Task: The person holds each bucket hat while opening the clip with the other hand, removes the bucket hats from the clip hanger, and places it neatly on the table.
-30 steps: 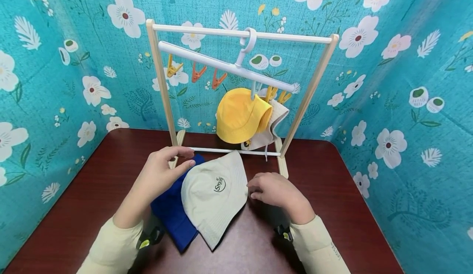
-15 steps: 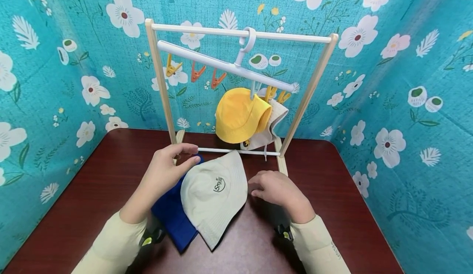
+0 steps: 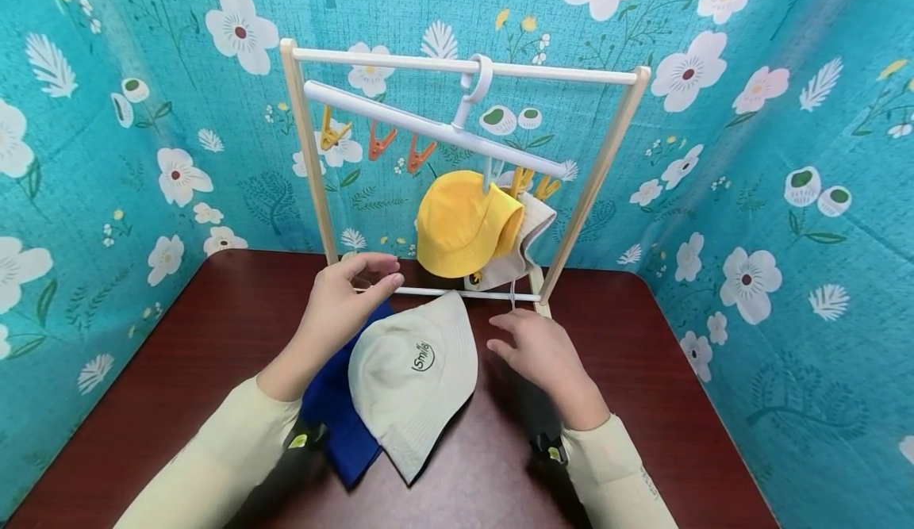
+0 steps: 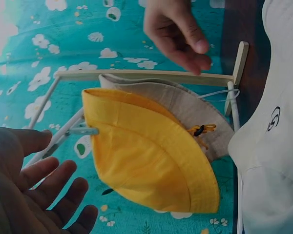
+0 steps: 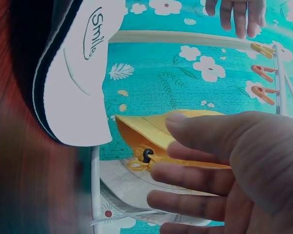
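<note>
Desk carries the rack; white hanger hooked on its top rod, tilted, low end toward the rack's right post. Cream hat ("Smile" on it) is on the desk in front of the rack, overlapping a navy cloth piece.

Handling, my guess: light, soft, not fragile, fabric shouldn't slip. Brim likely a bit stiffer from the stitching. Grab the brim edge, thumb on top, fingers under; crown would just fold. Navy cloth could drag along.

Both hands empty, fingers loosely bent: left in front of the rack's left post, right in front of its right foot.

Views: only head plainly shows the navy cloth. Right wrist has a dark strip along the cream brim: lining, shadow or navy cloth, can't tell. Left wrist best shows the beige hat behind the yellow hat on the rack's right half, plus the pale blue clip on yellow. Black toggle: clearest from right wrist, tiny in head.
</note>
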`<state>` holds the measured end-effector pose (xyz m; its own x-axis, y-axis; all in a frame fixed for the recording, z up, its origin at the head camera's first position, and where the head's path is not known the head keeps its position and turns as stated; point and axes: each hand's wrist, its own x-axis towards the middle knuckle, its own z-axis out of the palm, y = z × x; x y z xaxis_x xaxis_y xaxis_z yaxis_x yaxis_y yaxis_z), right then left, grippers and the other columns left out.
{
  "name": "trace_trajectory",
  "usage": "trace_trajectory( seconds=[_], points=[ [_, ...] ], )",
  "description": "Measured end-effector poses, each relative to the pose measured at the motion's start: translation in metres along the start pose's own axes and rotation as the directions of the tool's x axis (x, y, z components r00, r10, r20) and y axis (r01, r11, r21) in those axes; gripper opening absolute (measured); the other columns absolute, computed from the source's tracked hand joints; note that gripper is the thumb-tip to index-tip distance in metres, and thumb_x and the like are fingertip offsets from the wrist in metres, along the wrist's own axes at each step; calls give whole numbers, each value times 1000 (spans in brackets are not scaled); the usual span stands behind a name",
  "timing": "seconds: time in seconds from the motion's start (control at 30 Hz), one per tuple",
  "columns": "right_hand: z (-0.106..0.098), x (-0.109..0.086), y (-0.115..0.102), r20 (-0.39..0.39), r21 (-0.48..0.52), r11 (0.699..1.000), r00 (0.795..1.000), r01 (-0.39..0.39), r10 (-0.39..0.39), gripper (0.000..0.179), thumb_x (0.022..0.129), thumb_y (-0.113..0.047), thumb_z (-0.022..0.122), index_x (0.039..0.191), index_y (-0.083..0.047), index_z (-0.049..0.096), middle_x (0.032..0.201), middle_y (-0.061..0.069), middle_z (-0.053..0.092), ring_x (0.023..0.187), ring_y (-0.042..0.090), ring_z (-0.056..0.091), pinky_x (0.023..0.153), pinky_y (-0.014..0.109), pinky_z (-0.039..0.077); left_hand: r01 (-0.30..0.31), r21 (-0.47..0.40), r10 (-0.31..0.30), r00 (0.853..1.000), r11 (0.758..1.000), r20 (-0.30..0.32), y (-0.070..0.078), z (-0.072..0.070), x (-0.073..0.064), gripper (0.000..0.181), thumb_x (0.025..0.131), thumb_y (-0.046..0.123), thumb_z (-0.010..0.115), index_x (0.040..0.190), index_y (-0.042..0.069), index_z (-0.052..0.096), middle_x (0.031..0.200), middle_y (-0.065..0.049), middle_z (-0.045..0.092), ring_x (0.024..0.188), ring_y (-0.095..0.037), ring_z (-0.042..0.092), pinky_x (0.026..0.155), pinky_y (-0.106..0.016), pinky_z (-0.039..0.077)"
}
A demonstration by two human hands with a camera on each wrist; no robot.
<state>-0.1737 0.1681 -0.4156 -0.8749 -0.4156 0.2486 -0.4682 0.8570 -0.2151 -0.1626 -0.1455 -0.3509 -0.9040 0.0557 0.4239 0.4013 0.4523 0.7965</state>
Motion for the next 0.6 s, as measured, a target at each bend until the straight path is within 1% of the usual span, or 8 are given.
trace_trajectory(
  seconds=[0.1, 0.17, 0.2, 0.27, 0.33, 0.4, 0.43, 0.6],
  points=[
    [-1, 1, 0, -24, 31, 999, 999, -44, 45, 39, 90, -36, 79, 125, -18, 74, 121, 3, 74, 114, 23, 68, 91, 46, 56, -13, -12, 13, 1000, 1000, 0, 2, 5, 7, 26, 94, 36, 76, 113, 19, 77, 105, 5, 75, 90, -13, 69, 76, -26, 55],
    [-1, 1, 1, -30, 55, 995, 996, -80, 82, 41, 91, -37, 78, 127, -18, 73, 123, 4, 73, 116, 24, 67, 92, 47, 55, -20, -25, 20, 1000, 999, 12, 4, 7, 12, 24, 94, 38, 76, 110, 20, 77, 103, 6, 76, 87, -13, 69, 73, -27, 56],
    [-1, 1, 1, -30, 67, 993, 995, -97, 99, 42, 91, -38, 78, 128, -18, 73, 125, 4, 72, 117, 24, 67, 93, 47, 55, -20, -28, 21, 1000, 999, 20, 5, 9, 15, 23, 94, 38, 75, 109, 21, 77, 103, 6, 76, 90, -13, 69, 74, -27, 56],
    [0, 2, 1, -28, 96, 987, 991, -125, 128, 44, 92, -38, 77, 130, -18, 72, 127, 5, 71, 120, 26, 66, 94, 48, 55, -22, -32, 23, 999, 999, 33, 8, 11, 19, 20, 94, 39, 75, 107, 23, 77, 101, 8, 76, 88, -12, 69, 73, -29, 56],
    [1, 2, 2, -27, 120, 982, 988, -148, 152, 45, 92, -39, 76, 131, -17, 71, 129, 5, 71, 122, 26, 65, 95, 50, 54, -25, -29, 26, 999, 999, 38, 11, 13, 24, 20, 95, 38, 75, 108, 23, 76, 102, 9, 75, 91, -11, 70, 75, -30, 57],
    [1, 3, 3, -28, 139, 976, 985, -166, 171, 46, 93, -40, 76, 132, -18, 70, 130, 4, 71, 122, 26, 65, 95, 50, 54, -28, -14, 29, 999, 1000, 36, 14, 15, 29, 21, 95, 39, 75, 109, 23, 75, 103, 9, 75, 95, -8, 69, 78, -30, 58],
    [1, 3, 4, -29, 147, 974, 983, -173, 179, 46, 93, -41, 75, 133, -18, 70, 129, 3, 71, 122, 26, 65, 95, 50, 54, -32, -9, 32, 999, 999, 34, 16, 16, 32, 22, 95, 38, 75, 110, 23, 75, 102, 9, 75, 92, -8, 69, 78, -31, 58],
    [0, 4, 7, -36, 181, 964, 979, -193, 203, 47, 94, -41, 74, 135, -18, 68, 128, 2, 71, 118, 25, 67, 92, 49, 55, -46, 19, 46, 999, 999, 21, 24, 20, 43, 24, 95, 38, 74, 111, 20, 74, 105, 8, 74, 96, -7, 67, 78, -33, 56]
  ],
)
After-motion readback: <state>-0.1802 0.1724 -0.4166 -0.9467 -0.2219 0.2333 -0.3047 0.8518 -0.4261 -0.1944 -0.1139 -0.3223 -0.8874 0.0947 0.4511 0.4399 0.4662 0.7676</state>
